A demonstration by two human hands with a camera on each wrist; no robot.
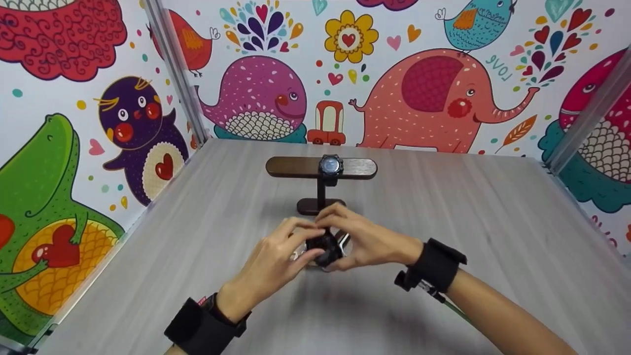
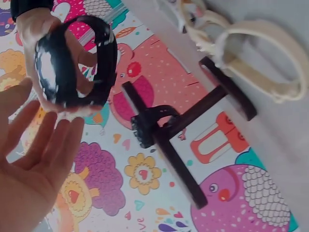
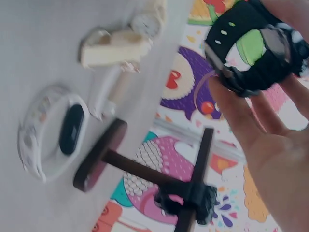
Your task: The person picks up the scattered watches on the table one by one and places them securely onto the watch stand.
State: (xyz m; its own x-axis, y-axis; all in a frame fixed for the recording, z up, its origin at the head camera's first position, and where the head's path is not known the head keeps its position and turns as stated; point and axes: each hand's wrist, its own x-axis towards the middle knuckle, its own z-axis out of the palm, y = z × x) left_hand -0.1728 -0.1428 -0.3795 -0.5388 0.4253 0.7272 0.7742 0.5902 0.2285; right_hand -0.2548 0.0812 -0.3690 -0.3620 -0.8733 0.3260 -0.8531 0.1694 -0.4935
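Observation:
A black wristwatch (image 1: 324, 250) with a looped, buckled strap is between my two hands in the head view. My right hand (image 1: 374, 241) holds it; in the right wrist view the fingers and thumb reach round the strap (image 3: 263, 79). My left hand (image 1: 276, 256) curves round the other side. In the left wrist view its fingers (image 2: 46, 150) are spread and relaxed, fingertips right by the watch face. Just beyond stands a dark wooden T-shaped watch stand (image 1: 291, 166), with another black digital watch (image 1: 331, 166) strapped round the middle of its bar.
Beside the stand's base, a white band watch with a dark oval face (image 3: 72, 129) and a cream watch (image 3: 113, 50) lie on the grey wood-grain table (image 1: 222, 197). A round-dialled watch (image 3: 146, 24) is near them. Cartoon-printed walls (image 1: 335, 74) enclose the back and sides.

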